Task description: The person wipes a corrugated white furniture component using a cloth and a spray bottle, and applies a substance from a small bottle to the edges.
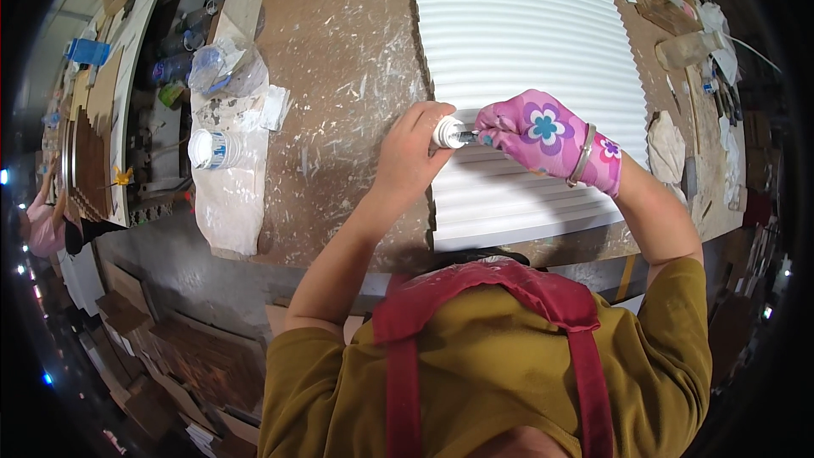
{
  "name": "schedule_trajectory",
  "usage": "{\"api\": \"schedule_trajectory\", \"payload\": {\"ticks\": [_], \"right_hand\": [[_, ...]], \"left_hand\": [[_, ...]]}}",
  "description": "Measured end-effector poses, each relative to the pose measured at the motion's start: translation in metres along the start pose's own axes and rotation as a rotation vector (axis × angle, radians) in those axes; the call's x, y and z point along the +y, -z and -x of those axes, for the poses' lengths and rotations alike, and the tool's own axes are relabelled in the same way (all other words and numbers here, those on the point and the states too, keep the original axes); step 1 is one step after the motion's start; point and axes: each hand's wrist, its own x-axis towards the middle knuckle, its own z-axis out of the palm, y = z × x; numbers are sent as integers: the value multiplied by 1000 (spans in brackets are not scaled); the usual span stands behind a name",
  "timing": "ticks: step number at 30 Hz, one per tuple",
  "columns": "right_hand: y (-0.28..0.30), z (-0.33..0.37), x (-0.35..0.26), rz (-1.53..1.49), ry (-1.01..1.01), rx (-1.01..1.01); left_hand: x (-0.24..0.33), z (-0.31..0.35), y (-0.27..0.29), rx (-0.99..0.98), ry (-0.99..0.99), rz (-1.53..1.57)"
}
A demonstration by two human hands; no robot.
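Note:
My left hand (414,151), bare, is closed round a small white bottle (445,132) held tilted over the table, its mouth facing right. My right hand (530,129), in a pink glove with purple and white flowers, pinches a small slim tool (465,135) with a greyish, metallic-looking part. The tool's end reaches the bottle's mouth; its tip is hidden, and I cannot tell its exact kind. Both hands are above the left part of a ribbed white panel (526,34), made of many parallel strips, on the brown table (339,51).
A white tub (203,149) stands on a stained pale cloth (229,212) at the left, near a crumpled transparent plastic bag (222,68). On the right lie a cloudy plastic bottle (685,49) and a beige rag (666,148). Another person in pink (44,225) is at the far left.

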Motion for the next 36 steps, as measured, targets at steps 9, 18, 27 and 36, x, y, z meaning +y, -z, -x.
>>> {"api": "schedule_trajectory", "payload": {"ticks": [9, 18, 27, 36], "right_hand": [[-6, -3, 28, -683, -246, -93], [-5, -7, 29, -690, -301, -33], [30, -53, 39, -1144, -330, 119], [98, -150, 95, -578, -46, 238]], "left_hand": [[-5, 1, -5, 132, -97, -86], [4, -12, 4, 79, 184, 131], [-66, -74, 30, 216, 274, 2], [-117, -85, 21, 419, 335, 183]]}}
